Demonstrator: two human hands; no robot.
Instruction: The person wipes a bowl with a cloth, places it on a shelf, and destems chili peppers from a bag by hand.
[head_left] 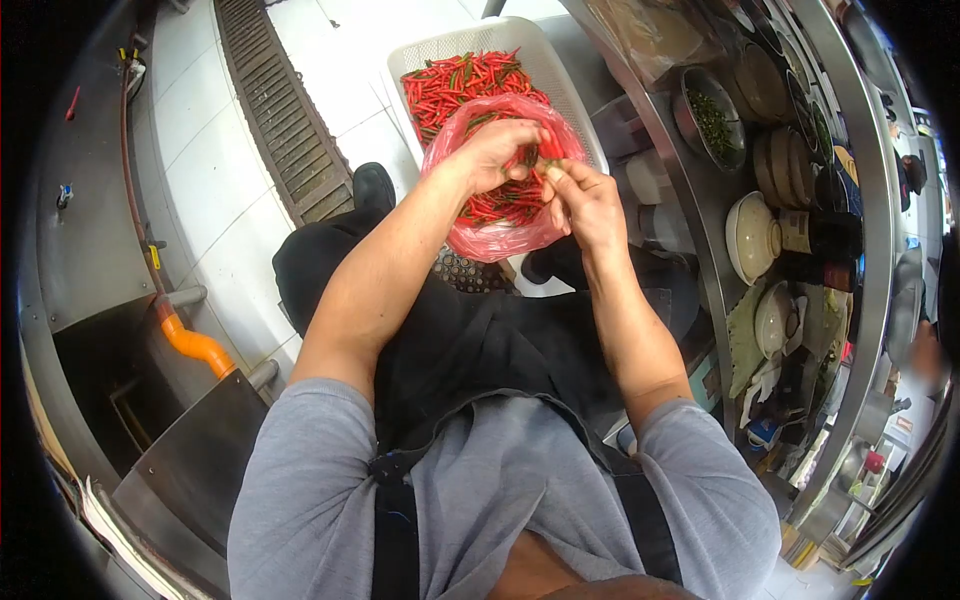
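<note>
Together, left hand (497, 152) and right hand (585, 200) grip a chili (550, 150) lengthwise upward.

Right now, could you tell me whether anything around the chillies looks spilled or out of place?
Nothing stands out. The chillies stay inside the white basket and the pink bag; both hands work over the bag, with none seen on the floor.

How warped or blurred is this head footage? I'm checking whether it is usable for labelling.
Head view: strong fisheye bending the curved steel counter, with black vignette corners; even lighting; the left hand and right hand over the red plastic bag of chillies are fairly sharp; the right edge is blurred.
</note>
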